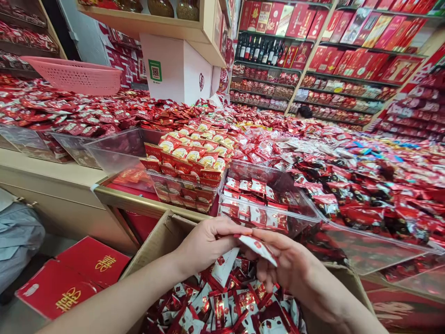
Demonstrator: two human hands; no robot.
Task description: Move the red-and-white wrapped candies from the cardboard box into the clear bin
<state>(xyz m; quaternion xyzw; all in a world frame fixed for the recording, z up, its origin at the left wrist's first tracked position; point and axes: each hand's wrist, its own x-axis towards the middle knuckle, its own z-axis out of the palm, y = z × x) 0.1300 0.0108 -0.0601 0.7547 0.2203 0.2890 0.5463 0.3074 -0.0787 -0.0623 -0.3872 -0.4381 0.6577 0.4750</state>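
Over an open cardboard box (148, 253) my left hand (205, 241) and my right hand (292, 260) meet at the fingertips. A white and red candy packet (260, 248) is pinched between them, with the right fingers curled around its far side. Just below my left fingers is another white packet (225, 268); whether that hand grips it I cannot tell. Loose red and white candy packets (222, 308) fill the box beneath both hands. Behind the box, a clear plastic bin (299, 213) holds similar packets in rows.
A clear bin of stacked durian packets (187, 162) stands back left, beside heaps of red packets (86, 120). Dark red packets (368, 195) pile up at right. A pink basket (79, 76) sits far left. Red cartons (69, 283) lie low left, near grey fabric (21, 241).
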